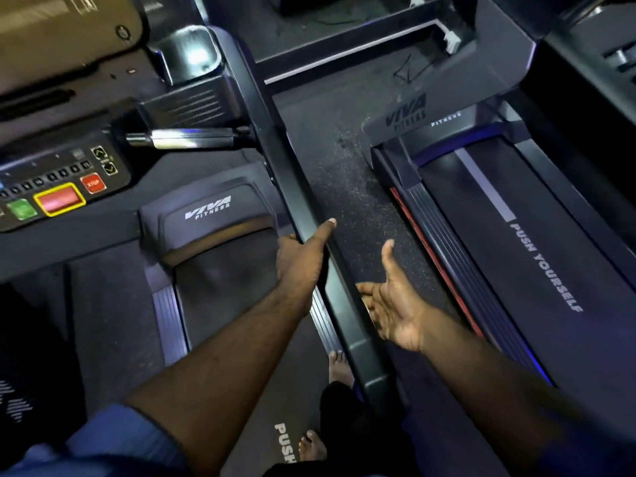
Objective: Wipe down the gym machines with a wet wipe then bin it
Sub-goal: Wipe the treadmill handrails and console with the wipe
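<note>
I stand barefoot on the left treadmill point(213, 266), whose console point(58, 187) has red, green and STOP buttons. Its black side handrail point(275, 149) runs diagonally down the middle of the view. My left hand point(303, 259) holds this handrail, thumb on the left side and index finger stretched straight along the top; the other fingers are hidden underneath. My right hand point(395, 301) hovers open and palm-up, just right of the rail and over the floor gap, with nothing in it. No wet wipe shows in either hand or anywhere else in view.
A second treadmill point(516, 253), its belt marked PUSH YOURSELF, lies to the right. Speckled dark rubber floor point(344, 173) separates the two machines. A chrome grip bar point(186, 137) sticks out near the console. My bare feet point(339, 366) are on the left belt.
</note>
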Demonstrator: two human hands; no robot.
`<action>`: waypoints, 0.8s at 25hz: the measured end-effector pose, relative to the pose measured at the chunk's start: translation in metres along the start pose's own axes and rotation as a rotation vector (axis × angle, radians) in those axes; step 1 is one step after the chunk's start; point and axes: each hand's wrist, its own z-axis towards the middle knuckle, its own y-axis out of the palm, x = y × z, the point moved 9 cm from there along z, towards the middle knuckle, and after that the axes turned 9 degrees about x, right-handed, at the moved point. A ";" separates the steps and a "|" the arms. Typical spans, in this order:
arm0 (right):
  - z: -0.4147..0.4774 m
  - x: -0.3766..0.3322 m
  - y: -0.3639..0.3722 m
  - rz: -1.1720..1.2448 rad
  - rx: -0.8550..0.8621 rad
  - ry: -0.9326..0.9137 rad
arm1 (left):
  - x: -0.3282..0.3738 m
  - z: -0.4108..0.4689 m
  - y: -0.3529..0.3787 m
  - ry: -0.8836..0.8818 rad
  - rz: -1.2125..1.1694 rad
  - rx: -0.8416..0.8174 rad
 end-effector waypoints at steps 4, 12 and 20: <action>0.031 -0.066 0.024 -0.072 0.025 -0.063 | 0.036 0.027 0.000 0.072 0.032 0.059; 0.090 -0.136 0.059 -0.002 -0.141 -0.047 | 0.073 0.078 0.014 0.209 0.165 0.188; 0.123 -0.194 0.084 0.044 -0.110 -0.121 | 0.075 0.077 0.018 0.349 0.188 0.225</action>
